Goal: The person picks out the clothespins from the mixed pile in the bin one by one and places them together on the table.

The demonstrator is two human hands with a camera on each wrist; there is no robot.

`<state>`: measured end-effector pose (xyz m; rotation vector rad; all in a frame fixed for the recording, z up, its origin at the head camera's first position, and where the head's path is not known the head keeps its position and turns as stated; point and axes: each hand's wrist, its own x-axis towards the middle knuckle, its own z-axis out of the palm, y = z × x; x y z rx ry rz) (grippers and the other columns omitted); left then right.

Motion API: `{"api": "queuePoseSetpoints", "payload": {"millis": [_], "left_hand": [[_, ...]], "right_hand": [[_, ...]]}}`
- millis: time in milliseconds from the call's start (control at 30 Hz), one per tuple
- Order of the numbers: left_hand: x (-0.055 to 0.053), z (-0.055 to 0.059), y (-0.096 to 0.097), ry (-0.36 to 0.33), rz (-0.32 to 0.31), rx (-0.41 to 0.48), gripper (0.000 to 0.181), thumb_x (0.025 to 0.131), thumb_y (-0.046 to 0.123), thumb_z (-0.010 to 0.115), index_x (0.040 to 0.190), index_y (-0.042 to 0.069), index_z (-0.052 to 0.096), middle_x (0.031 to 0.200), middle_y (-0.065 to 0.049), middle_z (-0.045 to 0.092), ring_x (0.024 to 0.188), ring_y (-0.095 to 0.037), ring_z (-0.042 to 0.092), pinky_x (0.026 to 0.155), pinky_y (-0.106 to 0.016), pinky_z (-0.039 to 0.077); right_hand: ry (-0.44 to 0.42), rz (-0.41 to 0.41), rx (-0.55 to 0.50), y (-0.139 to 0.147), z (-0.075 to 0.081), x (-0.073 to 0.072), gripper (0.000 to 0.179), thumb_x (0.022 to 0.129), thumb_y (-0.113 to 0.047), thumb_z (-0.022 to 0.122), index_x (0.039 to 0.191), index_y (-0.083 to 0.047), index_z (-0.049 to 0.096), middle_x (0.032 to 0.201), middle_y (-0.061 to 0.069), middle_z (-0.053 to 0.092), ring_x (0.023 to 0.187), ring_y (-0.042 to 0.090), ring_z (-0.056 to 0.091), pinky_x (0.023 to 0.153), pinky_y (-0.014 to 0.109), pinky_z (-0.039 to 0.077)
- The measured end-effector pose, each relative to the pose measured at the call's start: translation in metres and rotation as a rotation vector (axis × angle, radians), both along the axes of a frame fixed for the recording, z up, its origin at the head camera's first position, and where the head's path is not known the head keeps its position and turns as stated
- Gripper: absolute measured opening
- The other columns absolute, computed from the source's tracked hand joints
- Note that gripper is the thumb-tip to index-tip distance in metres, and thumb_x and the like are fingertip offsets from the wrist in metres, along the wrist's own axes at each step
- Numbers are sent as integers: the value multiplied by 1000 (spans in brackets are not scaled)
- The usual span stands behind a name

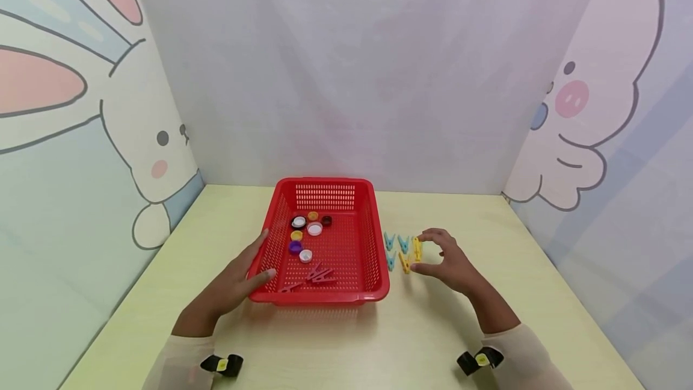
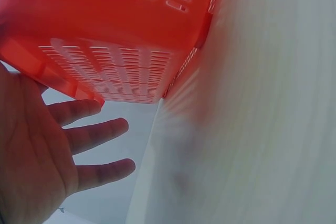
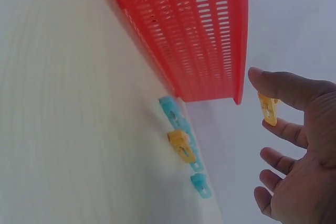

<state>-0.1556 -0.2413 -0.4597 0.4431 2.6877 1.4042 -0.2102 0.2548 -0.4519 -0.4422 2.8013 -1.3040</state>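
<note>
My right hand (image 1: 452,263) pinches a yellow clothespin (image 1: 417,249) between thumb and index finger; it shows raised in the right wrist view (image 3: 269,109). Beside it on the table lie another yellow clothespin (image 1: 404,263) and several light blue clothespins (image 1: 390,241). At the left side of a red plastic basket (image 1: 383,275), my left hand (image 1: 238,278) rests with its thumb over the rim. Its other fingers look straight and spread in the left wrist view. Several red clothespins (image 1: 320,275) lie inside the basket, near its front.
Several bottle caps in white, yellow, purple and dark colours, among them a purple cap (image 1: 295,247), lie in the basket's left half. The pale table (image 1: 465,215) meets a light curtain (image 1: 346,77) at the back. Cartoon-printed panels stand at both sides.
</note>
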Motion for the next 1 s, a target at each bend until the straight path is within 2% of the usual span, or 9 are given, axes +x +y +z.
{"api": "queuePoseSetpoints", "payload": {"millis": [167,300,767,1000], "left_hand": [[-1,-1,0,26,-10,-2,105,99,43,74,177,18,8,162,-23,46,133,-36,57,86,-36,69],[0,0,1,27,-5,-8,105,99,43,74,177,17,9,162,-23,46,134,-37,57,86,-36,70],[2,3,1,22,2,-14,107,98,46,74,177,16,9,161,-24,46,133,-37,58,87,-39,70],[3,2,1,34,-3,-10,106,99,45,74,177,16,9,162,-24,46,132,-36,58,86,-38,70]], "right_hand": [[-48,-33,-3,6,-7,-2,66,90,-31,91,144,-10,61,165,20,41,155,47,31,116,77,42],[-56,-53,8,8,-11,-4,64,89,-30,92,142,-10,62,165,20,41,156,48,29,118,78,40],[-98,-60,29,15,-32,-14,63,87,-31,94,140,-11,65,167,22,39,158,51,24,125,82,28],[-66,-33,19,17,-44,-18,64,85,-30,95,139,-11,65,169,22,37,160,52,21,126,83,24]]}}
